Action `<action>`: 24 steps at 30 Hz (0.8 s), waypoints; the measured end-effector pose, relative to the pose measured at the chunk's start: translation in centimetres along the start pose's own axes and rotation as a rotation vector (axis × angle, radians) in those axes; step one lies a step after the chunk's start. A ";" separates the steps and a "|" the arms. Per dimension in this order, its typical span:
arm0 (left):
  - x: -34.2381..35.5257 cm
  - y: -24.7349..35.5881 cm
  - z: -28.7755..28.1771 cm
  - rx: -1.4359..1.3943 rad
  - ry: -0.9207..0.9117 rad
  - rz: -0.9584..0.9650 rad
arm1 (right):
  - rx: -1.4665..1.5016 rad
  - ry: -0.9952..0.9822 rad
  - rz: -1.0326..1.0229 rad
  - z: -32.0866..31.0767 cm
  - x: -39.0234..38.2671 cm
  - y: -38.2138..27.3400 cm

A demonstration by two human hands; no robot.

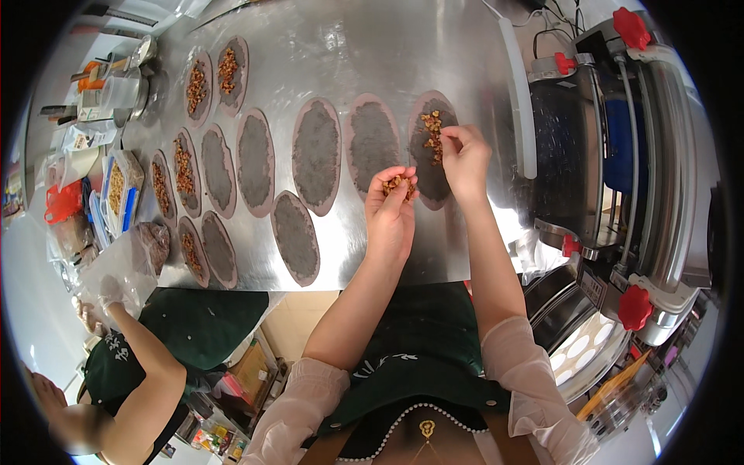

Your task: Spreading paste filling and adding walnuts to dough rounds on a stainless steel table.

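Flat oval dough sheets with a pinkish rim and a grey filling spread on them lie on the steel table. Over the gap between the two rightmost ovals, my left hand (389, 221) is cupped closed around a small heap of chopped nuts (397, 185). My right hand (466, 164) is pinched at the right edge of the rightmost oval (428, 182), beside a strip of brown nut pieces (432, 133) on its upper half. Whether its fingertips hold a piece is hidden. The neighbouring oval (372, 136) bears only the grey spread.
Several ovals on the left, such as one oval (232, 89), carry nut strips. A co-worker's arm (147, 356) reaches to a plastic bag (124, 260) at lower left. A steel roller machine (655, 178) with red knobs stands right, beyond a white rolling rod (521, 101).
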State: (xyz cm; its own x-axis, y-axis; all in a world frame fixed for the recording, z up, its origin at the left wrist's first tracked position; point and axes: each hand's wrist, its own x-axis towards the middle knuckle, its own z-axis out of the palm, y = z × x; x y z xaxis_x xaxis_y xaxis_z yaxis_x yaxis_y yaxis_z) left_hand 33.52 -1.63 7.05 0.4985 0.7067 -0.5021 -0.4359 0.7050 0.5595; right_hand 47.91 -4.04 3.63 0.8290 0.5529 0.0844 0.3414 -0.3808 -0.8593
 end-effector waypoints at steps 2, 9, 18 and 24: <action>-0.1 0.0 0.0 -0.006 0.011 0.011 | -0.093 -0.043 -0.087 -0.1 -0.3 -0.7; 0.0 -0.2 -0.1 -0.012 0.021 0.030 | -0.351 -0.170 -0.249 -0.5 -0.9 0.0; 0.1 0.0 0.4 -0.012 0.027 0.037 | -0.333 -0.070 -0.182 0.5 2.5 -0.9; 0.1 0.0 0.2 -0.013 0.043 0.041 | -0.372 -0.092 -0.171 0.9 2.7 -0.5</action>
State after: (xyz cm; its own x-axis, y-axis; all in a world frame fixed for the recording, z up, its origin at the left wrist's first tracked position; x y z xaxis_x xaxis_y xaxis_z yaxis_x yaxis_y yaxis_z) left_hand 33.75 -1.56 7.15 0.4478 0.7366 -0.5069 -0.4650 0.6760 0.5717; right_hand 49.55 -1.70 3.85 0.7094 0.6887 0.1498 0.6211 -0.5104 -0.5947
